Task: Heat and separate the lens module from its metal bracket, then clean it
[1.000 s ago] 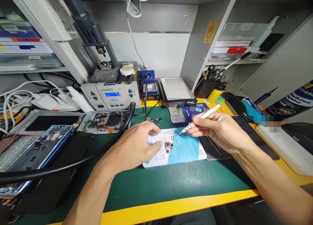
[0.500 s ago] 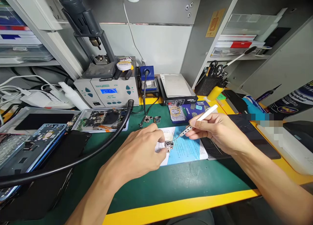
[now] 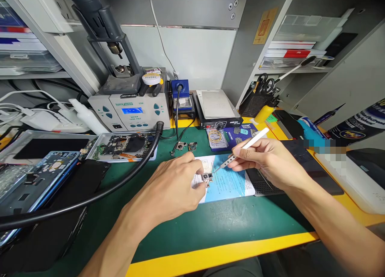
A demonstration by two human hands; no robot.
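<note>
My left hand [image 3: 176,185] is closed at the left edge of a small phone camera module [image 3: 206,176], its thumb and fingers gripping the side; the fingertips are partly hidden. My right hand [image 3: 261,160] is wrapped around white tweezers [image 3: 242,150] with holes along the shank. Their thin bent tip points down-left and reaches the module's right side; whether it touches cannot be made out. Below the module lies a blue-and-white printed sheet [image 3: 231,185]. Two more camera modules [image 3: 192,146] lie on the green mat [image 3: 228,223] beyond my left hand.
A thick black hose [image 3: 132,176] curves from the hot air station [image 3: 132,110] across the left side. A blue phone frame [image 3: 45,180] and a tray of boards [image 3: 99,158] are at left. A flat heating plate [image 3: 218,104] stands behind; a dark panel [image 3: 313,168] lies under my right forearm.
The camera module has turned or tilted slightly between my left fingers. Both hands and the tweezers stay almost in place; the whole view has shifted a little.
</note>
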